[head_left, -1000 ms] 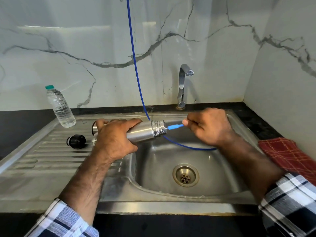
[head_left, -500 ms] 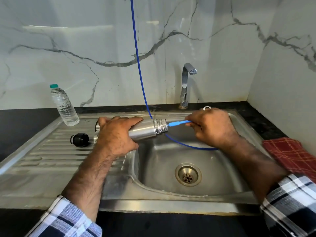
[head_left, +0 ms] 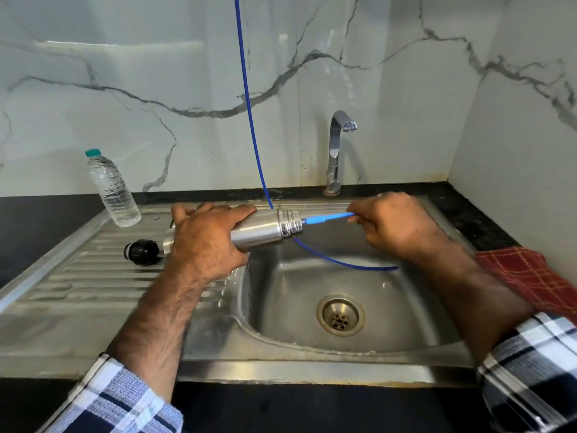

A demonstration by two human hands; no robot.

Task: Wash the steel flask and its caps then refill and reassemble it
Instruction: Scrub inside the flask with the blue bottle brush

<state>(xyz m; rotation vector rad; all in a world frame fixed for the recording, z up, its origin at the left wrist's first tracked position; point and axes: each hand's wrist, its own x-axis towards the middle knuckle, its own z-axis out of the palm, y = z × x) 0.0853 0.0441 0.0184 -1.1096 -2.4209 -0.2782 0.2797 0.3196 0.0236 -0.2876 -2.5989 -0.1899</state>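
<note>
Flask handling: you are dealing with a rigid steel flask whose smooth brushed wall is likely turning slippery once wet, so you are better off taking it round the middle of the body, as you are doing, and keeping off the threaded neck.
Flask weight: it is probably light while it is lying sideways and open, and likely getting noticeably heavier when you are refilling it.
Flask look: it is showing a satin silver body, a polished ridged neck and an open mouth, with no cap on it.
Flask position: you are holding it nearly level above the left edge of the sink, mouth pointing right over the basin.
Left hand: your left hand is wrapping its fingers over the top of the flask body in a full, closed grasp.
Right hand: your right hand is pinching the thin blue tube between curled fingers, the light blue tip sitting right at the flask mouth.
Tube path: the blue line is hanging down from above and looping behind the flask into the basin.
Cap: the black cap is lying on the ribbed draining board, just left of your left hand.
Also there: a plastic water bottle is standing by the wall, and the tap is showing no water running.
</note>
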